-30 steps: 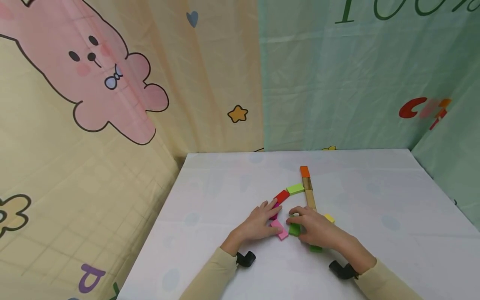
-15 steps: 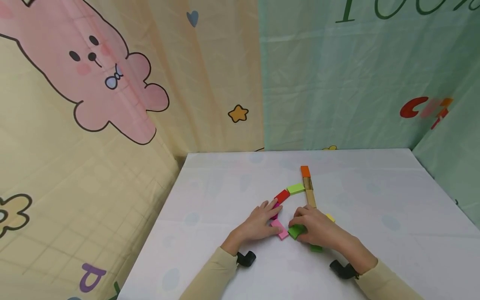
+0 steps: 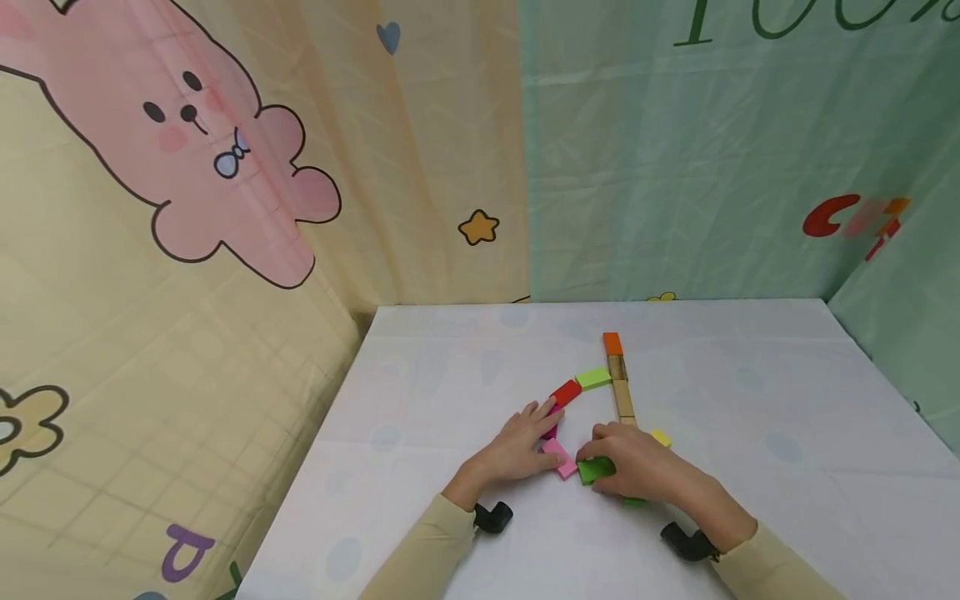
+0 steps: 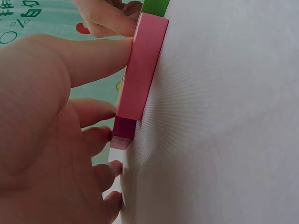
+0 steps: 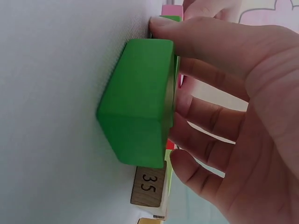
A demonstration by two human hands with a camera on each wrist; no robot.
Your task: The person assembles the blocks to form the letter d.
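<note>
My right hand (image 3: 633,467) pinches a green block (image 3: 597,469) between thumb and fingers, flat on the table and end to end with a pink block (image 3: 559,459). My left hand (image 3: 510,446) rests at the pink block, its thumb touching it and its fingers at a magenta block (image 4: 125,132) and near a red block (image 3: 566,392). A second green block (image 5: 135,102), chunky and faceted, lies under my right palm, mostly hidden in the head view. The curve continues with a lime block (image 3: 593,378), touching a straight row of wooden blocks (image 3: 623,399).
An orange block (image 3: 612,343) tops the wooden row. One wooden block (image 5: 149,186) bears the number 35. Part of a yellow block (image 3: 661,437) shows behind my right hand. A white cloth covers the table (image 3: 420,367); printed curtains (image 3: 420,150) stand behind it.
The green block in my right hand has turned and shifted slightly towards the near side, its end staying by the pink block. My left hand has stayed in place.
</note>
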